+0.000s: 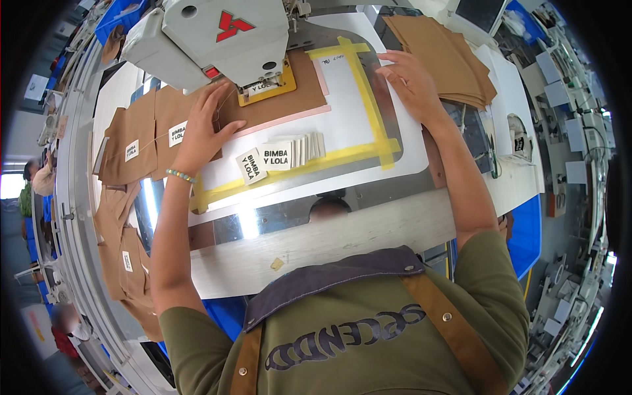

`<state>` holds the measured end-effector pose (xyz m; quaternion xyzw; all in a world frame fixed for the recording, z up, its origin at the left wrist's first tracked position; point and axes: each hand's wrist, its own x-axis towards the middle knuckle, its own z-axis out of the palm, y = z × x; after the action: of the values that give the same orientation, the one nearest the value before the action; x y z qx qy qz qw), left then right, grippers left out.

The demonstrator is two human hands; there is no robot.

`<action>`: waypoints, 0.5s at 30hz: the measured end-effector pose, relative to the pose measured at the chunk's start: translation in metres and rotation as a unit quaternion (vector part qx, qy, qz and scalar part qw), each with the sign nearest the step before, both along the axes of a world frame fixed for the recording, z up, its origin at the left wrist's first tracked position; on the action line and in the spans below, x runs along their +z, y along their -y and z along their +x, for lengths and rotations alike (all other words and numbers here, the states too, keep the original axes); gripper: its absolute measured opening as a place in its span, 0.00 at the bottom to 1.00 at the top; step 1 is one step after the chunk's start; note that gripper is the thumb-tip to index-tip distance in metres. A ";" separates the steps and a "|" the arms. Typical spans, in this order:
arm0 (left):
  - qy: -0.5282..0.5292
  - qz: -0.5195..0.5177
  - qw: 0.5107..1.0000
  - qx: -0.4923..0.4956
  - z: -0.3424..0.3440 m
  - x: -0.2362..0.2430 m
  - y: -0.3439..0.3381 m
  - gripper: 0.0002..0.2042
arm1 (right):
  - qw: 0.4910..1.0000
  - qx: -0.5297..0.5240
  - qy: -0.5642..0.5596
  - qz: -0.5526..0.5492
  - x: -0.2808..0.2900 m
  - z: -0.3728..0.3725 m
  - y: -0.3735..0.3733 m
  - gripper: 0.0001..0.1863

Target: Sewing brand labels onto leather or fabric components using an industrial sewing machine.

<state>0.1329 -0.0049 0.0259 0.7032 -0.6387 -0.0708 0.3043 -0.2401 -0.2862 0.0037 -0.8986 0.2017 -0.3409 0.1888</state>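
Label stitching seems in hand, with the brown piece (308, 81) under the machine (191, 39), left hand (201, 125) fingers spread beside it, right hand (413, 89) fingers apart at the plate's (384, 112) edge, and the next move probably calls for steadying the plate.

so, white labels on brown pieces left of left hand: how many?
3: one label beside the left hand, one farther left, one on the lower pile; overlaps may hide more.
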 end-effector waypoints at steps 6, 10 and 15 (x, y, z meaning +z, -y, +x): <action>0.032 0.028 0.999 -0.026 0.035 -0.009 -0.019 0.32 | 0.998 -0.005 0.007 -0.059 0.018 -0.005 -0.007 0.12; 0.028 0.030 0.998 -0.038 0.041 -0.013 -0.021 0.31 | 0.996 -0.039 0.031 -0.079 0.073 -0.034 -0.016 0.11; 0.107 -0.009 0.994 -0.008 0.024 -0.011 -0.011 0.19 | 0.982 -0.180 -0.021 -0.045 0.089 -0.087 -0.009 0.11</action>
<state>0.1571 0.0061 0.0150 0.6990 -0.6736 0.0088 0.2400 -0.3275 -0.2772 0.0923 -0.8622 0.3484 -0.3589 0.0797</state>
